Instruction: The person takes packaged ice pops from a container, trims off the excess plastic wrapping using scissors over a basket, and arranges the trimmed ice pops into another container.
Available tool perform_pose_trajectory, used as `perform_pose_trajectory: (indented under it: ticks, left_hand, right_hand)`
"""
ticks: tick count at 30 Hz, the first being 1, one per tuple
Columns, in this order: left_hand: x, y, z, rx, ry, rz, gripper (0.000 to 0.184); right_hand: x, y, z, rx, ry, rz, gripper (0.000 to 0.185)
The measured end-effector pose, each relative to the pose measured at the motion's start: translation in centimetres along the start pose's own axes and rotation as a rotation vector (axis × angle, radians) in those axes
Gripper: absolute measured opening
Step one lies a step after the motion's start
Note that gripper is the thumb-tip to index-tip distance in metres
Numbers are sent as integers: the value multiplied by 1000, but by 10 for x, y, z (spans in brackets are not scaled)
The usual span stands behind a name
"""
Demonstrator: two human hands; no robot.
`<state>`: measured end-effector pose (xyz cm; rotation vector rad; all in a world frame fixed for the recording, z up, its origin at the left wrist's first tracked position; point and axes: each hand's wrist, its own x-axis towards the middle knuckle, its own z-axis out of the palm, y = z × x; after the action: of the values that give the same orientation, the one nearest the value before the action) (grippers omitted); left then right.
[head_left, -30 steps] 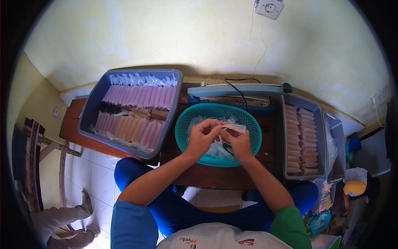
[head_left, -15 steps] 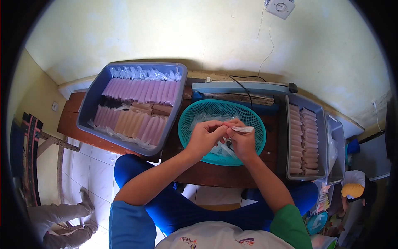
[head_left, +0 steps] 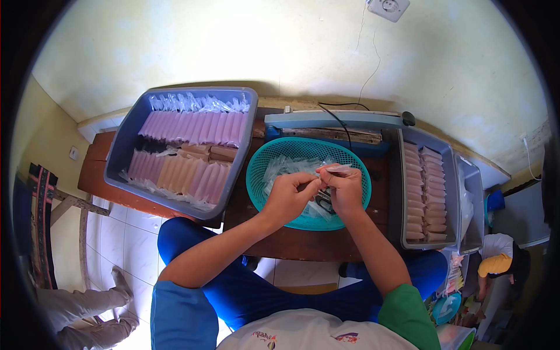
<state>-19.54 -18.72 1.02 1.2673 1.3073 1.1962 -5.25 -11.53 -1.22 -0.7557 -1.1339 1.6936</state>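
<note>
Over a teal mesh basket point(head_left: 254, 192), my left hand point(head_left: 289, 197) and my right hand point(head_left: 343, 188) meet at the fingertips. Thin clear plastic point(head_left: 345, 168) is pinched in my right hand and sticks out above its fingers. The fingers of my left hand are pressed together against the right fingertips; anything between them is too small to tell. Loose clear plastic pieces point(head_left: 286, 169) lie in the basket, with a dark-handled tool, perhaps scissors point(head_left: 322, 202), partly under the right hand.
A grey tub point(head_left: 248, 116) of pink and tan filled tubes stands left. Another grey tub point(head_left: 398, 192) with pinkish tubes stands right. Behind the basket is a long blue sealer-like device point(head_left: 332, 121). A person point(head_left: 496, 256) bends at far right; another person's legs point(head_left: 87, 309) show lower left.
The view has shifted slightly. The plastic at my right hand now shows above the fingers instead of sticking out to the right, and my left fingers have moved slightly lower in the basket.
</note>
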Motion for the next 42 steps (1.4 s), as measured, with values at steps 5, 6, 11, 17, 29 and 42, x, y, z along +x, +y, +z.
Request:
perform_pose_trajectory:
  ticks: [5,6,11,17,29,42]
  left_hand:
    - [-4,-1,5,-57,12,5,21]
    - [-4,-2,5,-53,5,6,21]
    - [-7,-6,8,-73,-9,-3,21]
    - [-10,-11,12,-68,-25,-53,20]
    - [-9,-21,16,-99,-43,-110,22]
    - [10,-31,-14,-485,-62,-396,28]
  right_hand:
    - [5,-1,-5,0,26,19,9]
    - [6,-2,-6,2,25,15,8]
    - [9,-4,-6,-6,44,-5,9]
    - [14,-2,-14,-30,80,12,9]
    - [24,0,-32,109,42,242,18]
    - [5,17,-56,-1221,-241,-72,18]
